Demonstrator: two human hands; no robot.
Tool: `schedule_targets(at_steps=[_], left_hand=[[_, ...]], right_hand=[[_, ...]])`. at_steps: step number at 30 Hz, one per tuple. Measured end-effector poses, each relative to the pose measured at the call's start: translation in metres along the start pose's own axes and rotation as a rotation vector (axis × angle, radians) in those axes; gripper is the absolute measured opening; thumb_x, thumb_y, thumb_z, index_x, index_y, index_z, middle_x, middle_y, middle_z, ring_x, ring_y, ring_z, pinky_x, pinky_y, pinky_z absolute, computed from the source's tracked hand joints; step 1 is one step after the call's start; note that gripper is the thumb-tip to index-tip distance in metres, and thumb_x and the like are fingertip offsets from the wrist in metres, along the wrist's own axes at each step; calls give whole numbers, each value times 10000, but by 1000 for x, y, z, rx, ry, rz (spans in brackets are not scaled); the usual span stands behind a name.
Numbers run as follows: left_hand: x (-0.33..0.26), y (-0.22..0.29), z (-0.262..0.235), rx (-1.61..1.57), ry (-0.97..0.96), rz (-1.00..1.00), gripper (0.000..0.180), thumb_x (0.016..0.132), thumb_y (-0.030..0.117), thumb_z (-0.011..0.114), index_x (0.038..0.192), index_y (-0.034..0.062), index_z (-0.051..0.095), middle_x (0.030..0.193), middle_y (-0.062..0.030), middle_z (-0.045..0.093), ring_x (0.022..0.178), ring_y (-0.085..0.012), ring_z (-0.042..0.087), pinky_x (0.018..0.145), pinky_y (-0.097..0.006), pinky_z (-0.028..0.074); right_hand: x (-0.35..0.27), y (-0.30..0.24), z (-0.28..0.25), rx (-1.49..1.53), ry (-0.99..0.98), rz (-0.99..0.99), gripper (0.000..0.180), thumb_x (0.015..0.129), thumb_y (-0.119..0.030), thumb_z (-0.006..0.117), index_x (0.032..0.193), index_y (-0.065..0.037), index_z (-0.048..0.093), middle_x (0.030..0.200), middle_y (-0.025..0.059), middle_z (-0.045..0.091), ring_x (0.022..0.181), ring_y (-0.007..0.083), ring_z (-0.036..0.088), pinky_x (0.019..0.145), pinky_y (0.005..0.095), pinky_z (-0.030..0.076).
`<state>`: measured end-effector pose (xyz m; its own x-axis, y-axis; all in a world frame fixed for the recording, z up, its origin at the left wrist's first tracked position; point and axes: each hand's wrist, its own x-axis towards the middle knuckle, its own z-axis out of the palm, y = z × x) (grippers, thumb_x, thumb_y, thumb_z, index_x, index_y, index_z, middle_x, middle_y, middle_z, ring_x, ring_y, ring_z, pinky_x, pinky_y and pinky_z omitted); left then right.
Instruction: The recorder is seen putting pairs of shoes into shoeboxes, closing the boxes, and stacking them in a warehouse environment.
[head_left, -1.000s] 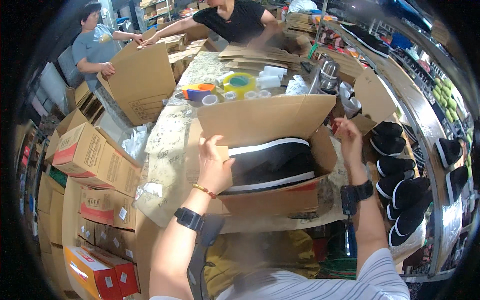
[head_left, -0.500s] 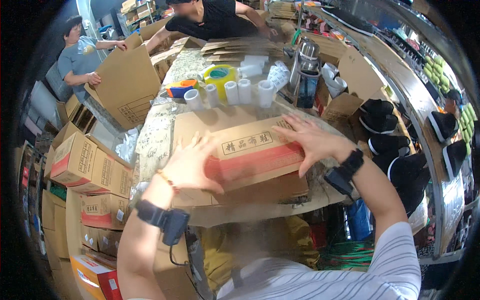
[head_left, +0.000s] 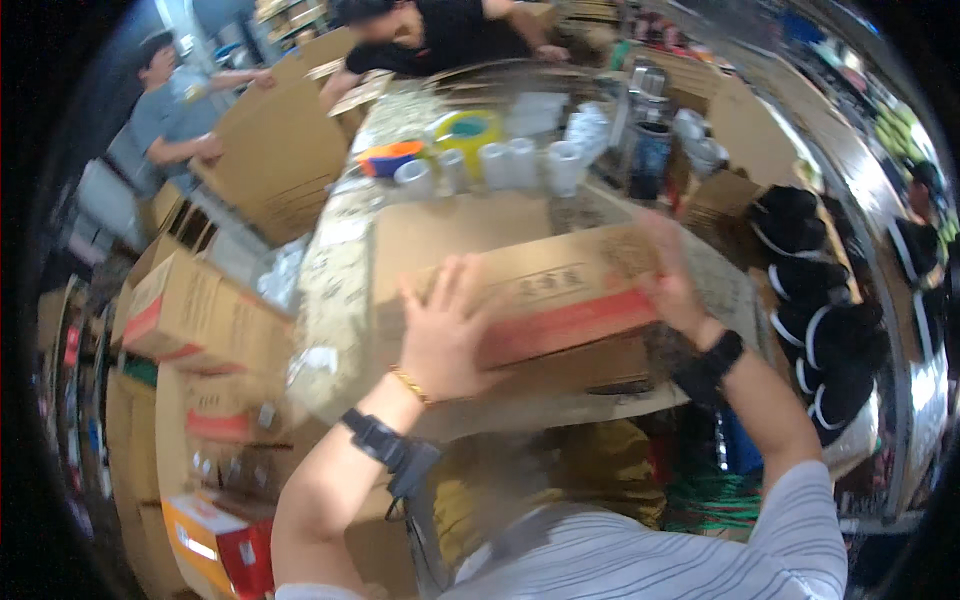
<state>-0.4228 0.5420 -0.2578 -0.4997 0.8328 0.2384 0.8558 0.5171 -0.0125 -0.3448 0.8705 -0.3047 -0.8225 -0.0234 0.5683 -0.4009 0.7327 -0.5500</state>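
A long brown cardboard box (head_left: pixel 575 325) with a red band and dark print lies across the worktable in front of me. My left hand (head_left: pixel 445 335) rests against its left end, fingers spread. At the box's right end is my right hand (head_left: pixel 675 275), smeared by motion; it looks to be touching the end, but its grip cannot be made out. Beneath and behind the box is a flat brown cardboard piece (head_left: pixel 455 215). Each of my wrists wears a black strap.
White rolls (head_left: pixel 565 168), yellow tape (head_left: pixel 470 130) and an orange-blue tape dispenser (head_left: pixel 390 158) stand behind. Black shoes (head_left: pixel 795 225) are piled right. Cartons (head_left: pixel 205 310) are stacked left. One person holds a large carton (head_left: pixel 270 150); another person (head_left: pixel 440 40) leans over the table's far end.
My left hand has turned flatter against the box's left end, its fingers pointing more away from me. The right hand has shifted along the right end. The whole view has swung slightly and blurred.
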Motion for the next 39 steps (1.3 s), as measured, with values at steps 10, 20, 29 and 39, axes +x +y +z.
schedule_targets(at_steps=[10,20,29,39], left_hand=[[-93,25,48,-394,892,-366,940,643,326,826,1416,121,332,1528,-203,60,1419,-269,110,1127,-519,52],[-191,-7,-9,-1842,1227,-584,664,855,380,503,1395,35,328,1372,-142,420,1267,-301,401,1056,-446,335],[-312,-220,-45,-1459,1418,-990,563,865,452,476,1303,99,462,1252,-77,530,1149,-257,502,966,-425,400],[-334,-248,-29,-1618,1273,-1223,564,840,527,474,1243,135,522,1190,-53,570,1128,-262,518,919,-474,430]], right_hand=[[-77,-24,19,1232,82,718,548,923,-374,476,1319,1,419,1265,143,528,1133,262,537,980,396,419],[6,-122,145,774,-203,179,550,942,-300,471,1419,-56,345,1364,93,361,1233,232,370,1027,347,287],[-27,-15,132,-202,117,268,403,988,-319,408,1284,-70,520,1260,145,442,1189,307,428,1006,392,341],[-25,-29,142,-355,62,299,353,956,-309,469,1229,-107,565,1269,145,455,1181,345,436,992,441,347]])
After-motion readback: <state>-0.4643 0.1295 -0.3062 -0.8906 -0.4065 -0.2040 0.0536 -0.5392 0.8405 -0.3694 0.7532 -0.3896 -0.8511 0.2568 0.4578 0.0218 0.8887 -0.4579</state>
